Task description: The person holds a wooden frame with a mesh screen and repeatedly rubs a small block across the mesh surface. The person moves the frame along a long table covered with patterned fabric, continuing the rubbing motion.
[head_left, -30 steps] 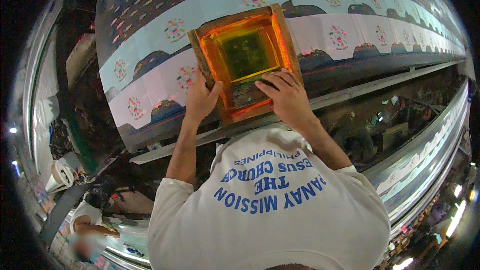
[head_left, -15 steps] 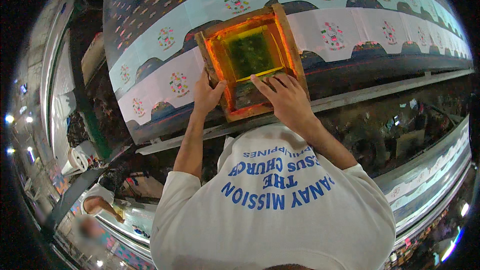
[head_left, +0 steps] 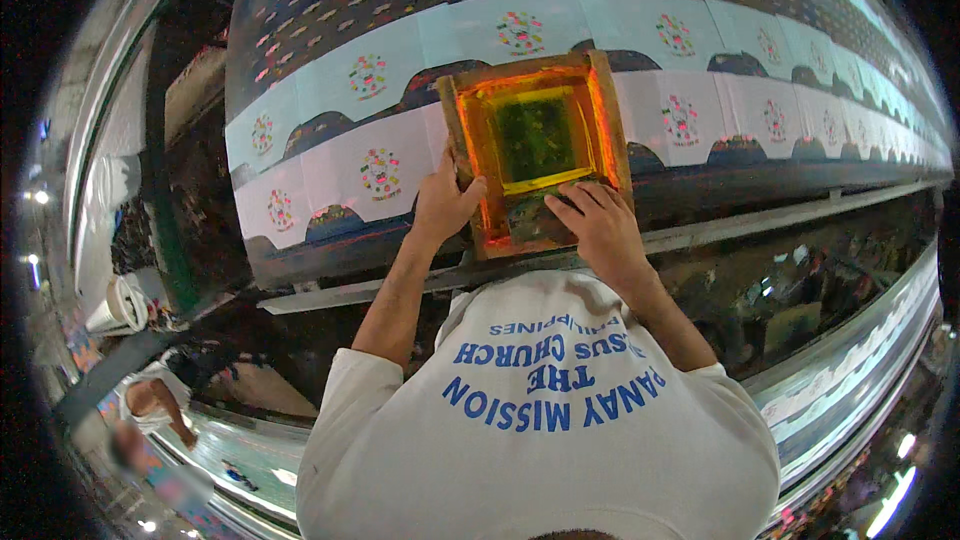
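A wooden screen-printing frame lies on pale cloth pieces in front of me. Orange and yellow coat its inside, around a dark green mesh square. My left hand grips the frame's left side, thumb on top and fingers down the outer edge. Over the frame's near end is my right hand, its fingers bent down at a dark flat piece that looks like a squeegee. That hand partly hides the piece. Beside the frame, white cloth pieces bear small round multicoloured prints.
Two rows of printed pieces curve across the dark table. Its near edge is a metal rail. Another long table stands at the lower right. A white bucket is at the left; below it a person leans over another table.
The view has turned a little, shifting the frame right and down in the picture. Across the mesh, my right fingers have drawn slightly toward me. My left hand keeps its grip on the frame.
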`<state>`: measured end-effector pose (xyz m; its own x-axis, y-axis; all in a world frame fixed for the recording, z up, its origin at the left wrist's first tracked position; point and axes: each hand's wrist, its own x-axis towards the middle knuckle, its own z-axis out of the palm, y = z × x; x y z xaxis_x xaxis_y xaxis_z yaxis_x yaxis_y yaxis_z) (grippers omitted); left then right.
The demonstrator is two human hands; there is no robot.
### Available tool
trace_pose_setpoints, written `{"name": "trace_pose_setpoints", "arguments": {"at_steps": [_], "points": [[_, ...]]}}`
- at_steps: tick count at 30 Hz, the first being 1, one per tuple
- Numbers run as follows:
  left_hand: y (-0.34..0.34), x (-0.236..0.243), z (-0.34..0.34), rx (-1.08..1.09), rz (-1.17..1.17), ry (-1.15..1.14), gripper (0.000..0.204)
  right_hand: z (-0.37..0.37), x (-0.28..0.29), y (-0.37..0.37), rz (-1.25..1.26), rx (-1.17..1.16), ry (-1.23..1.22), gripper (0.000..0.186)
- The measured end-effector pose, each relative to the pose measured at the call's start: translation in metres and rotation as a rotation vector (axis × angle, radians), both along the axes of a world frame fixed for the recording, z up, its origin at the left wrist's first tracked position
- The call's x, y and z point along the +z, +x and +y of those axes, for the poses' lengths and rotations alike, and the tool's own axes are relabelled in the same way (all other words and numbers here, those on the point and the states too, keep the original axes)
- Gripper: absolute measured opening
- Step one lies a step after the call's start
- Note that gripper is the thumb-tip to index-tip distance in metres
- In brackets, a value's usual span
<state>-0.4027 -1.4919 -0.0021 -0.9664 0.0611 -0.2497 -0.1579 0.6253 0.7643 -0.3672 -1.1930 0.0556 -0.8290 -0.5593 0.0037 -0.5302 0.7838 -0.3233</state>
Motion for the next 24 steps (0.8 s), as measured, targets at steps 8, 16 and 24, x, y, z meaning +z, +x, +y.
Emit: {"name": "trace_pose_setpoints", "arguments": {"at_steps": [8,16,24], "points": [[0.008,-0.027,-0.006,-0.042,0.168,0.024,0.102,-0.030,-0.010,-0.135,-0.104,-0.040,-0.157,0.054],[0.001,-0.002,-0.008,-0.067,0.000,-0.052,0.102,-0.045,0.015,-0.165,-0.179,-0.048,-0.093,0.056],[-0.002,-0.004,-0.007,-0.026,-0.071,0.006,0.100,-0.018,0.001,-0.054,-0.197,-0.083,-0.059,0.058]]}}
